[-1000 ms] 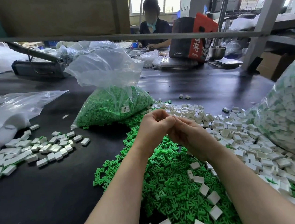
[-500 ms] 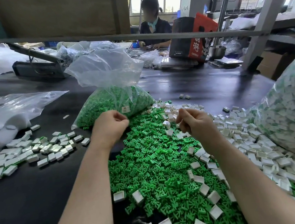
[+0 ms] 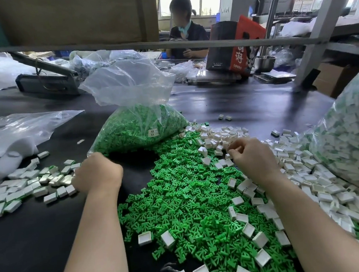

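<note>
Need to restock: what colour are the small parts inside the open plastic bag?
The bagged parts are bright green; head view.

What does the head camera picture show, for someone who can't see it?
A person's left hand reaches a small pile of white pieces while the right hand reaches into white caps beside a green parts heap on a black table.

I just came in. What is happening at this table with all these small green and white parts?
A person works with bare hands at a black table, handling small plastic parts. The left hand is over the heap of white-and-green pieces at the left, fingers hidden. The right hand reaches with curled fingers into the loose white caps; whether it holds one yet is unclear. Loose green pieces lie between the arms, before an open bag of more.
</note>
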Demonstrator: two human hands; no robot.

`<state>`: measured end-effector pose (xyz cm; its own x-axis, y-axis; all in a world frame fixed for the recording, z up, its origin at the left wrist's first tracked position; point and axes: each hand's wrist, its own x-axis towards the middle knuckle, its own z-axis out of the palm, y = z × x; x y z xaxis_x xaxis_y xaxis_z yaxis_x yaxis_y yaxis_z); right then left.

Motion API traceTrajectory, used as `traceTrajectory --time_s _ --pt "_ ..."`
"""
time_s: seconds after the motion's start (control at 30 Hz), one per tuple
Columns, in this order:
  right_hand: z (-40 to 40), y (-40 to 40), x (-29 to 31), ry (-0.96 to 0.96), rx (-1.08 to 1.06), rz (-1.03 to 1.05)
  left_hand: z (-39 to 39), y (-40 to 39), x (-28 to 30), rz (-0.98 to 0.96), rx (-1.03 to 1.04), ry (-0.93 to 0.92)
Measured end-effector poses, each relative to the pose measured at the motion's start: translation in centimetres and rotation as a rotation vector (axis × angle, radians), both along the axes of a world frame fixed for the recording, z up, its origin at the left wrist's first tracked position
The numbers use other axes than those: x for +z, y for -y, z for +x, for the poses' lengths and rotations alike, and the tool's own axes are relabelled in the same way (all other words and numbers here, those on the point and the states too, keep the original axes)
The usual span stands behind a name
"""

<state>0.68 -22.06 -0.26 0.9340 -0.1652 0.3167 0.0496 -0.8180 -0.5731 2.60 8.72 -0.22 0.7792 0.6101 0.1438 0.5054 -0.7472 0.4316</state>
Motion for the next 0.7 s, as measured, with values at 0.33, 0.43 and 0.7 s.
traceTrajectory --time_s 0.33,0.43,0.7 --pt "0.2 -0.1 -0.9 -0.158 0.015 -0.397 0.1 6.9 2.2 -0.293 -0.533 0.247" --pt "0.4 0.0 -1.0 -0.123 0.049 -0.341 -0.4 8.8 2.2 -0.443 -0.687 0.208" --pt "-0.4 -1.3 1.1 0.08 0.294 0.457 -1.4 12.4 2.3 -0.908 -0.923 0.099"
